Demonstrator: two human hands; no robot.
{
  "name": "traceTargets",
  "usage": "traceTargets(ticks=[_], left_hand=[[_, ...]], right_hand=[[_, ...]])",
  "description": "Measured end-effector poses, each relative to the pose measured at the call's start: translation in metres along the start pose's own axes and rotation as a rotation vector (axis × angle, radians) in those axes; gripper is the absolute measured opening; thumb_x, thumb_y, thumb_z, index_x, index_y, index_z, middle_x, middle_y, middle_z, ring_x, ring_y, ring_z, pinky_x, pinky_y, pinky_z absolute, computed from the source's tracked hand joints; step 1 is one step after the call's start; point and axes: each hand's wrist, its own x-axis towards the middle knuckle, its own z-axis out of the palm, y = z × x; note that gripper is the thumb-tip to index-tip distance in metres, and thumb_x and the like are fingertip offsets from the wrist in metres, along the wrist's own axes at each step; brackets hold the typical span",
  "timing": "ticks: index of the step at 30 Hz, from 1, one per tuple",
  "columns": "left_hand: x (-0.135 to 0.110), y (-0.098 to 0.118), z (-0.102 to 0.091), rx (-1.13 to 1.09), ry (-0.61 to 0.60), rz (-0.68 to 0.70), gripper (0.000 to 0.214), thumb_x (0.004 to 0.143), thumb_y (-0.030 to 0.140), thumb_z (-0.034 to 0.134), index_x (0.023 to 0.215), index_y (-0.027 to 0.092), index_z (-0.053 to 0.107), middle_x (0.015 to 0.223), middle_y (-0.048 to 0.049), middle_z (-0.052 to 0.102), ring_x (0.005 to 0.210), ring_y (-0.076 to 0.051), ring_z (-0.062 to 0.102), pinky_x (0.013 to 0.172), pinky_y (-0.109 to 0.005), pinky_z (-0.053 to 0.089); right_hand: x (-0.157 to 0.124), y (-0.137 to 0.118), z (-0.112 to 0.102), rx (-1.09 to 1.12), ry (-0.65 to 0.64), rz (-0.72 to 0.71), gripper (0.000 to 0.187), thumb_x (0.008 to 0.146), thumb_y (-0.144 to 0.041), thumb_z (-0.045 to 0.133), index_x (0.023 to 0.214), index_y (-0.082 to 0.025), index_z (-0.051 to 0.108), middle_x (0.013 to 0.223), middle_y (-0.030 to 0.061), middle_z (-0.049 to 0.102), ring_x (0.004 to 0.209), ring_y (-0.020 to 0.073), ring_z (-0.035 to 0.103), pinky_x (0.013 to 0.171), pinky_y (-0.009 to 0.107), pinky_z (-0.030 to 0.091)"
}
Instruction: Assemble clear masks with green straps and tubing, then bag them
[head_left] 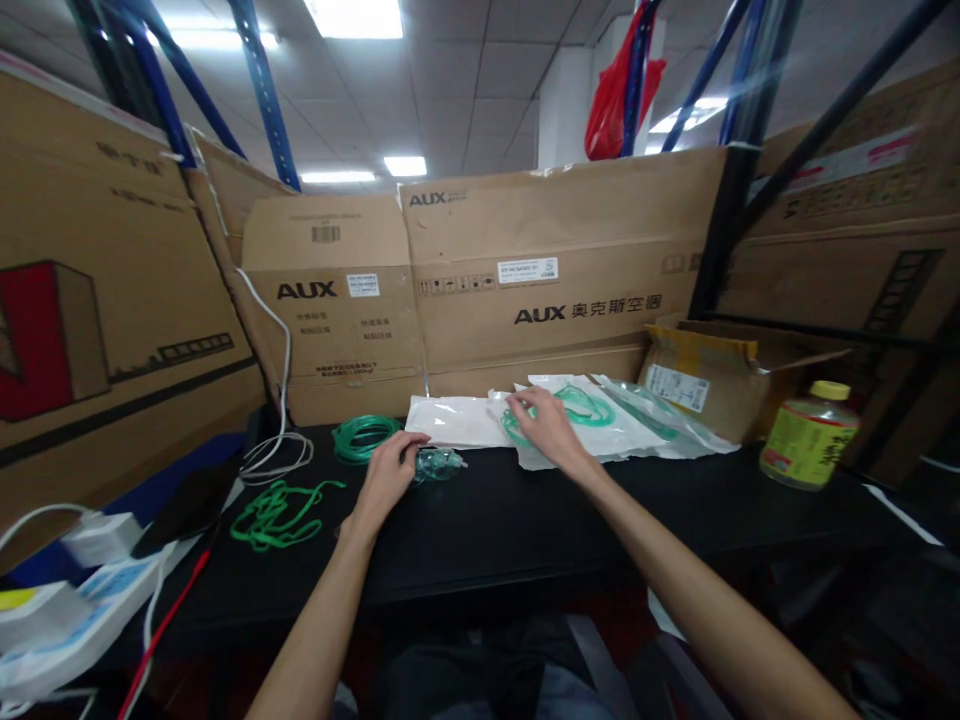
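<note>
My left hand has its fingers bent at the left end of a flat white packet, with the fingertips on its edge. Just right of that hand's thumb lies a clear greenish plastic piece, perhaps a mask. My right hand is closed in a pinch at the crinkled left edge of a white-backed clear packet. Green tubing shows inside this packet, partly hidden by the hand. A coil of green tubing rests behind my left hand.
Green elastic straps lie on the black table at left, near white cables and a power strip. An open carton and a yellow-labelled jar stand at right. Cardboard panels wall the back.
</note>
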Motion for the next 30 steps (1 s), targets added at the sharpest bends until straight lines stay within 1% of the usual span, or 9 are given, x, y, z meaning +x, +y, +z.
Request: traceTargets(ticks=[4,7,10,13,18,21,24,27,30], left_hand=[[0.000,0.001,0.003,-0.013,0.049,-0.009,0.026,0.092,0.020,0.049,0.096,0.023,0.075,0.099,-0.0058,0.076,0.097,-0.024,0.070,0.094,-0.036,0.052],[0.000,0.002,0.003,-0.017,0.108,-0.012,0.028,0.094,0.019,0.047,0.099,0.023,0.074,0.103,-0.0067,0.074,0.102,-0.024,0.069,0.097,-0.036,0.050],[-0.001,0.005,0.002,-0.011,0.162,-0.018,0.028,0.095,0.017,0.045,0.100,0.021,0.073,0.105,-0.0077,0.073,0.104,-0.024,0.067,0.099,-0.037,0.049],[-0.002,0.008,0.000,0.001,0.192,-0.025,0.028,0.096,0.017,0.044,0.100,0.021,0.072,0.104,-0.0078,0.072,0.103,-0.024,0.067,0.099,-0.037,0.048],[-0.003,0.012,-0.001,0.003,0.214,-0.037,0.028,0.095,0.015,0.046,0.098,0.022,0.072,0.104,-0.0066,0.073,0.104,-0.023,0.067,0.099,-0.036,0.049],[-0.002,0.012,-0.003,-0.011,0.245,-0.042,0.027,0.094,0.014,0.046,0.097,0.023,0.072,0.103,-0.0064,0.073,0.103,-0.023,0.067,0.099,-0.036,0.050],[0.000,0.017,-0.010,-0.032,0.306,-0.050,0.028,0.096,0.015,0.045,0.097,0.022,0.072,0.103,-0.0074,0.073,0.101,-0.023,0.067,0.097,-0.036,0.050],[0.003,0.035,-0.013,-0.058,0.354,-0.050,0.028,0.097,0.017,0.044,0.097,0.021,0.071,0.101,-0.0081,0.073,0.099,-0.024,0.068,0.094,-0.036,0.051],[0.005,0.068,0.002,-0.101,0.307,-0.022,0.025,0.096,0.018,0.048,0.099,0.024,0.072,0.101,-0.0044,0.075,0.094,-0.021,0.070,0.087,-0.031,0.054]], right_hand=[[0.025,0.068,-0.071,-0.337,-0.034,0.122,0.024,0.099,-0.034,0.063,0.116,-0.017,0.067,0.123,0.0090,0.068,0.113,0.0248,0.065,0.098,0.049,0.053],[0.029,0.111,-0.114,-0.608,-0.100,0.254,0.028,0.098,-0.034,0.064,0.119,-0.016,0.066,0.127,0.0100,0.066,0.116,0.0271,0.064,0.099,0.052,0.053],[0.020,0.140,-0.134,-0.815,-0.209,0.340,0.033,0.097,-0.035,0.066,0.124,-0.016,0.064,0.130,0.0106,0.064,0.115,0.0274,0.064,0.097,0.051,0.054],[0.011,0.158,-0.139,-0.952,-0.318,0.369,0.033,0.098,-0.036,0.065,0.125,-0.018,0.064,0.132,0.0109,0.063,0.115,0.0266,0.064,0.097,0.049,0.055],[0.018,0.169,-0.143,-1.070,-0.440,0.372,0.030,0.098,-0.032,0.066,0.125,-0.019,0.064,0.129,0.0101,0.065,0.112,0.0257,0.066,0.093,0.047,0.057],[0.032,0.165,-0.153,-1.107,-0.441,0.357,0.029,0.098,-0.032,0.065,0.124,-0.019,0.064,0.128,0.0101,0.066,0.111,0.0256,0.066,0.093,0.048,0.057],[0.049,0.154,-0.174,-1.131,-0.398,0.357,0.027,0.098,-0.031,0.065,0.122,-0.018,0.065,0.126,0.0102,0.067,0.110,0.0253,0.066,0.093,0.048,0.056],[0.067,0.138,-0.198,-1.115,-0.338,0.329,0.025,0.100,-0.030,0.062,0.121,-0.017,0.064,0.121,0.0101,0.067,0.105,0.0235,0.067,0.091,0.046,0.056],[0.082,0.118,-0.216,-1.078,-0.284,0.281,0.023,0.105,-0.028,0.051,0.123,-0.018,0.060,0.119,0.0131,0.068,0.098,0.0230,0.068,0.078,0.038,0.054]])
